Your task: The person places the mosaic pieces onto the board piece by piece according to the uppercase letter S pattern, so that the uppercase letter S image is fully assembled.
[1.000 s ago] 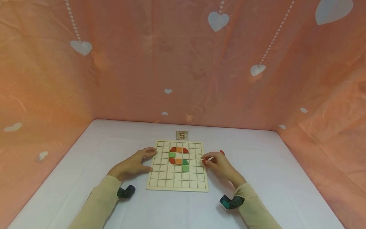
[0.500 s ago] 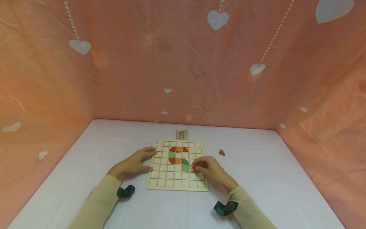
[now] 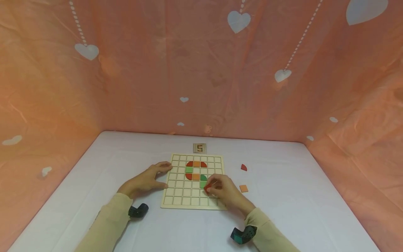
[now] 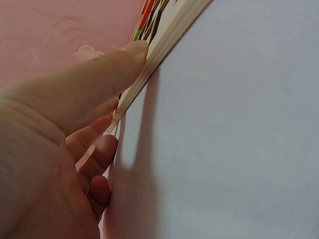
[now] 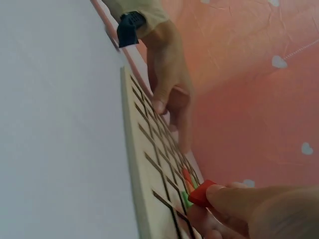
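A wooden grid board (image 3: 177, 201) lies on the white table. Red quarter-circle tiles (image 3: 203, 164), orange square tiles (image 3: 196, 163) and green tiles (image 3: 189, 169) sit in its cells, forming a curved shape. My left hand (image 3: 145, 180) rests at the board's left edge; in the left wrist view its thumb (image 4: 114, 69) touches the rim. Over the right part of the board, my right hand (image 3: 227, 191) pinches a red tile (image 5: 201, 193) between thumb and fingers, just below the light green square tile (image 3: 203, 184). The hand covers several cells there.
A small pattern card (image 3: 199, 148) with a figure like a 5 lies behind the board. Right of the board are a loose red quarter-circle tile (image 3: 244, 167) and an orange square tile (image 3: 244, 188). Pink cloth (image 3: 201, 80) with hearts surrounds the table.
My right hand has carried the red tile leftward and nearer from the board's right edge to below the green tiles, uncovering the loose red and orange tiles. My left hand has stayed put.
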`<state>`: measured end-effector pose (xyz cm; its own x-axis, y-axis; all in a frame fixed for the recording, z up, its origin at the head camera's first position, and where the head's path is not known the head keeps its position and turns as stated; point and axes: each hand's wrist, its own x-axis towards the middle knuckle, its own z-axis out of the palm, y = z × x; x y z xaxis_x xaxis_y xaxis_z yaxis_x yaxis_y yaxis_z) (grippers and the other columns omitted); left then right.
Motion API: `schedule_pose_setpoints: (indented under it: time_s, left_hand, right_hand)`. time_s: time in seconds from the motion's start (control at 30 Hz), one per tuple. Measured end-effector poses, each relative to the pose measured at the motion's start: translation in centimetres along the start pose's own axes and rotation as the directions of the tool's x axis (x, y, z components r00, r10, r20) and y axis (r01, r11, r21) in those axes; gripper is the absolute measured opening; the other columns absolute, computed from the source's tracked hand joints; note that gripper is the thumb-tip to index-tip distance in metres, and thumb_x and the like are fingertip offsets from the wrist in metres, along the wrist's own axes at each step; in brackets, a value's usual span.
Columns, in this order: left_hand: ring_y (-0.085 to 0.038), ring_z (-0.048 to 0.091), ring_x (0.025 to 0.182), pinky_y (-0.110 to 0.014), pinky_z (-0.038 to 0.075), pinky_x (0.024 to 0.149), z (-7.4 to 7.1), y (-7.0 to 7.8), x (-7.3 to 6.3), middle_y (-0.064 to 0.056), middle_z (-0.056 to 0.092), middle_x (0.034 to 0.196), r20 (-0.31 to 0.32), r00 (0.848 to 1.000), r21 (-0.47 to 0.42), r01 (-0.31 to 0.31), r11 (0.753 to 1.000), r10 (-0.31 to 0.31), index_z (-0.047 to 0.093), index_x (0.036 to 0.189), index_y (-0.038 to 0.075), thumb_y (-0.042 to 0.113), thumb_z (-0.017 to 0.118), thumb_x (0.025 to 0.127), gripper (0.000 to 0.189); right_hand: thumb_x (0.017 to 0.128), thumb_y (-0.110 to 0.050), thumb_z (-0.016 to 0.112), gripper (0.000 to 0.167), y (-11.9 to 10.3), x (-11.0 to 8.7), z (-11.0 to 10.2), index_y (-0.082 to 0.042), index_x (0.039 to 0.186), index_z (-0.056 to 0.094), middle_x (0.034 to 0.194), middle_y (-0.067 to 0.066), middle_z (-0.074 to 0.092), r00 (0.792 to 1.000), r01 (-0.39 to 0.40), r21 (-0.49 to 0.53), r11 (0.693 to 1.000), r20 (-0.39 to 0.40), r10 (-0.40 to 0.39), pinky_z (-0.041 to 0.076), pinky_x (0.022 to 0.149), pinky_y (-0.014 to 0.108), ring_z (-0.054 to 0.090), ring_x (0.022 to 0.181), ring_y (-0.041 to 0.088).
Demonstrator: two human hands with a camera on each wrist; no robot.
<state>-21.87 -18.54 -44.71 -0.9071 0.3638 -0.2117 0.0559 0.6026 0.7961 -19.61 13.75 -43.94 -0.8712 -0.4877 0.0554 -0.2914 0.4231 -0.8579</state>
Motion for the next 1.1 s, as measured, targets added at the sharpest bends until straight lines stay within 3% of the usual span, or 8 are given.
schedule_pose_setpoints:
  time_s: [0.27, 0.63, 1.1]
  left_hand:
    - [-0.042, 0.008, 0.158, -0.065, 0.014, 0.125, 0.0, 0.1, -0.1, -0.007, 0.019, 0.171, -0.006, 1.0, -0.018, 0.024, 1.0, -0.024, 0.041, 0.156, 0.014, 0.017, 0.079, 0.085, 0.08]
    - [-0.041, 0.008, 0.158, -0.065, 0.014, 0.125, 0.0, 0.3, -0.3, -0.006, 0.018, 0.171, -0.008, 0.999, -0.015, 0.033, 0.999, -0.033, 0.041, 0.155, 0.015, 0.018, 0.079, 0.085, 0.08]
    - [-0.042, 0.007, 0.158, -0.064, 0.014, 0.125, 0.0, 0.1, -0.1, -0.009, 0.018, 0.171, 0.002, 1.0, -0.045, 0.01, 0.999, -0.01, 0.041, 0.155, 0.012, 0.016, 0.079, 0.086, 0.079]
  right_hand:
    - [0.092, -0.003, 0.071, 0.007, 0.1, -0.2, 1.0, -0.006, 0.097, 0.068, 0.097, 0.009, 0.069, 1.0, -0.011, 0.014, 1.0, 0.005, 0.01, 0.05, 0.073, 0.017, 0.061, 0.08, 0.008]
    - [0.091, -0.003, 0.071, 0.006, 0.4, -0.2, 1.6, -0.007, 0.094, 0.068, 0.089, 0.006, 0.068, 0.999, 0.008, -0.044, 0.999, -0.045, -0.01, 0.047, 0.067, 0.017, 0.057, 0.074, 0.007]
    - [0.09, -0.003, 0.072, 0.005, 0.4, -0.3, 2.0, -0.006, 0.092, 0.068, 0.081, 0.005, 0.068, 0.997, 0.02, -0.047, 0.999, -0.078, -0.023, 0.046, 0.062, 0.017, 0.054, 0.068, 0.004]
